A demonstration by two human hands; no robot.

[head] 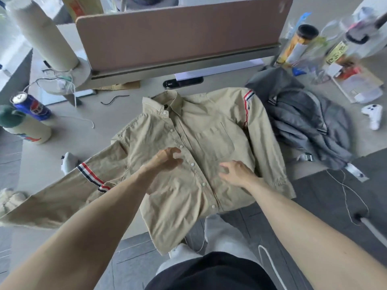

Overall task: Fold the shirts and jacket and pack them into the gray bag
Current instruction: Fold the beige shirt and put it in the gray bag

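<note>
Head view: left hand (pixel 167 159) and right hand (pixel 235 171), loosely open, apparently touch the beige shirt (pixel 209 124).

Beige desk (pixel 129 114), brown divider (pixel 178 38), grey floor (pixel 324 206)

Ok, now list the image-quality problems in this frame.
Head view: wide-angle distortion bows the divider panel; the beige shirt at centre is fairly sharp; the bottles at far right are smeared; light is soft, shadows faint.
</note>
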